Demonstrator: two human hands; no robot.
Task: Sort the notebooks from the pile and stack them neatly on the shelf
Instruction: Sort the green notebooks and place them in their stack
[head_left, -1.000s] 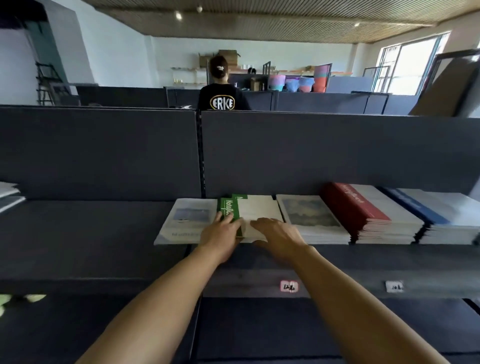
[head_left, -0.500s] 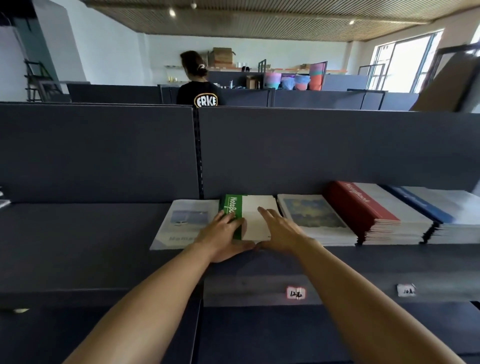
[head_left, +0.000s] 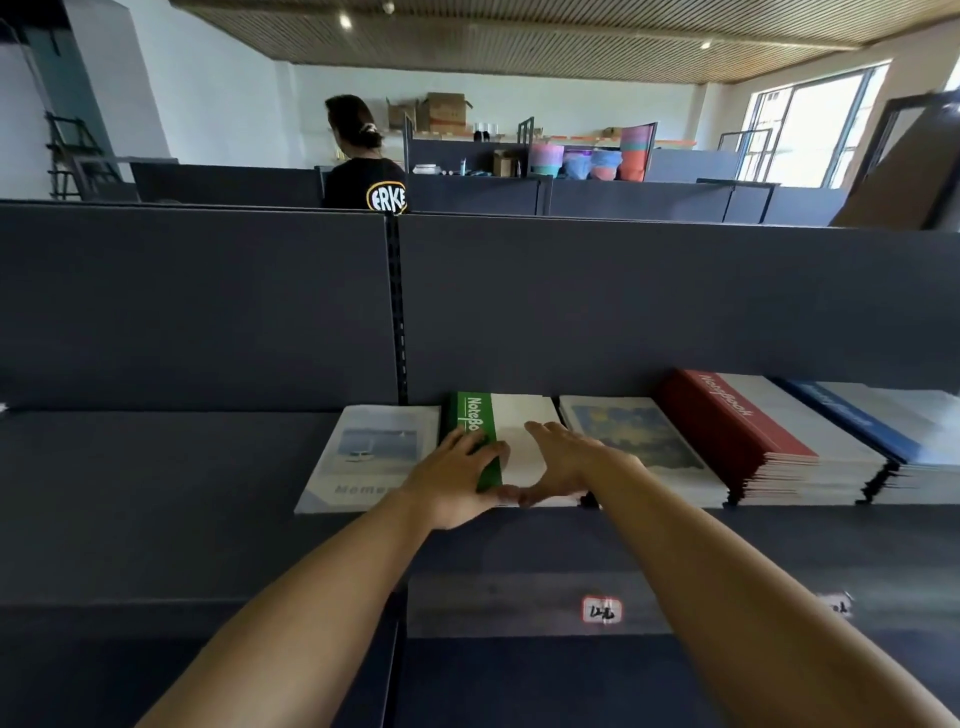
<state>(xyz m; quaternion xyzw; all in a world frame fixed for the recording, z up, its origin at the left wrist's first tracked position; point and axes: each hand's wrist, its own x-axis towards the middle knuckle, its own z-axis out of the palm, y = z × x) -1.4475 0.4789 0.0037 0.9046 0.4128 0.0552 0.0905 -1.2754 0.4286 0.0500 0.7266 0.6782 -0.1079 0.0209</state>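
A green-and-white notebook lies flat on the dark shelf, between a pale notebook with a boat picture and a stack with a blue-yellow painting cover. My left hand rests with straight fingers on the green spine side. My right hand lies flat on the white part, thumb at the front edge. Both thumbs nearly meet at the notebook's near edge.
Further right stand a red-spined notebook stack and a blue-spined stack. A dark back panel rises behind the shelf. A person in a black shirt stands beyond it. Price labels sit on the shelf's front edge.
The green notebook has been pushed straight and further back on the shelf. Both hands slid forward with it, and the person behind moved left.
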